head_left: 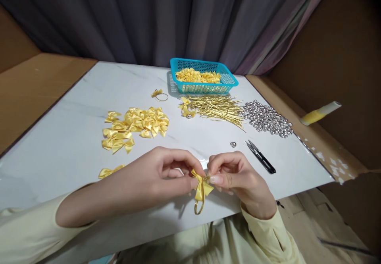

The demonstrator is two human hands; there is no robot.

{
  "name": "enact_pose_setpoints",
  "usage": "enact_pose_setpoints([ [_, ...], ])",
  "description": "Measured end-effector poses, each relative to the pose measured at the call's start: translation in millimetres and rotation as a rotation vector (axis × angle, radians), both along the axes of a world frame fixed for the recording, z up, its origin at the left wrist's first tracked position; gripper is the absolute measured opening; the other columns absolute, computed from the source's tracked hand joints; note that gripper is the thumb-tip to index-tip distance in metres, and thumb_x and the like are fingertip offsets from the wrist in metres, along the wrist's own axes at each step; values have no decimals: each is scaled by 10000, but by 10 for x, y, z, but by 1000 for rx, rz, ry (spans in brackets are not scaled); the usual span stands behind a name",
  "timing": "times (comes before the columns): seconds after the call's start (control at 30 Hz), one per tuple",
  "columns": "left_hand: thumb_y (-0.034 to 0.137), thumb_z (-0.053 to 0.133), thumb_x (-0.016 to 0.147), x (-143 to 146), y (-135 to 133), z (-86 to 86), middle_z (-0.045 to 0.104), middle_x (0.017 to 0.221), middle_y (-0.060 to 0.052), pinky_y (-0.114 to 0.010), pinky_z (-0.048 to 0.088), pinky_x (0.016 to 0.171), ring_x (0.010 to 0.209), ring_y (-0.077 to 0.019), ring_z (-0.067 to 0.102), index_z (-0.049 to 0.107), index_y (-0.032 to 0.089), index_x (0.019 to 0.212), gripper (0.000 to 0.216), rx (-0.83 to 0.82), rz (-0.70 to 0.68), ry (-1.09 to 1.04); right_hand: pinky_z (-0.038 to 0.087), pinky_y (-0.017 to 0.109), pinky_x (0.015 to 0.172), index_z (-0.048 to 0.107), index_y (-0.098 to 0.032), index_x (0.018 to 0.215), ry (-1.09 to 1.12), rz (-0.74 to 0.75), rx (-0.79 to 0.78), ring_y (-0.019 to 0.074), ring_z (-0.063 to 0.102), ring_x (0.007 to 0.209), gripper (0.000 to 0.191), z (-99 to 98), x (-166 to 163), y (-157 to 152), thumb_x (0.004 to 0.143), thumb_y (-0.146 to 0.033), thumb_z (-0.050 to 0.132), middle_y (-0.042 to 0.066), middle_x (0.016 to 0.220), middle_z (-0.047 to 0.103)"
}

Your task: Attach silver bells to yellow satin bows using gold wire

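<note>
A yellow ribbon bow [203,187] with a gold wire loop hanging below it is pinched from both sides just above the white counter [74,149], the left hand [166,172] and right hand [235,176] each closed on it, while black snips [261,157] lie beyond the grip.

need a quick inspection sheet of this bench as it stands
surface: white marble-look table, cardboard along both sides
job's things: yellow bow with a gold wire loop hanging from it, pinched by both hands
clutter: pile of bows, blue basket of bows, gold wire ties, silver bells, black snips, one loose bell
grippers: left hand and right hand both closed on the bow
cables: nothing seen
surroundings: grey curtain behind, yellow-handled tool on the cardboard at right
</note>
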State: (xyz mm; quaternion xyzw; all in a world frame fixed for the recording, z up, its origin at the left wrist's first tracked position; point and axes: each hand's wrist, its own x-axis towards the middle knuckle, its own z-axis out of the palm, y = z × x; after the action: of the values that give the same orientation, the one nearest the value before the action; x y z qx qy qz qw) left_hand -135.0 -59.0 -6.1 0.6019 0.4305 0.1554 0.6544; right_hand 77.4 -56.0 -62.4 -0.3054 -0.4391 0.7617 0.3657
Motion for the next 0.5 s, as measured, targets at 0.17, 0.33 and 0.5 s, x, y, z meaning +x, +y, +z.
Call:
enact_pose_setpoints([
  [0.17, 347, 628, 829, 41, -57, 77, 679, 777, -6, -243, 423, 616, 695, -156, 602, 680, 198, 916, 181, 101, 62, 95, 196, 196, 381, 747, -164, 708, -13, 1, -4, 43, 348, 412, 139, 17, 6, 0, 683, -266, 837, -34, 528, 545],
  [0.33, 267, 622, 787, 88, -130, 123, 678, 833, 16, -241, 451, 752, 823, -164, 603, 710, 237, 830, 103, 408, 118, 204, 270, 197, 441, 758, -171, 724, -20, -36, 45, 48, 386, 472, 99, 105, -19, -47, 718, -247, 821, -21, 595, 587],
  [0.5, 203, 634, 798, 89, -173, 10, 628, 831, 24, -220, 439, 674, 741, -125, 584, 696, 244, 872, 105, 750, 90, 264, 397, 211, 561, 761, -177, 769, -92, -62, 132, 87, 513, 607, 51, 196, -38, -133, 768, -219, 789, 1, 693, 642],
])
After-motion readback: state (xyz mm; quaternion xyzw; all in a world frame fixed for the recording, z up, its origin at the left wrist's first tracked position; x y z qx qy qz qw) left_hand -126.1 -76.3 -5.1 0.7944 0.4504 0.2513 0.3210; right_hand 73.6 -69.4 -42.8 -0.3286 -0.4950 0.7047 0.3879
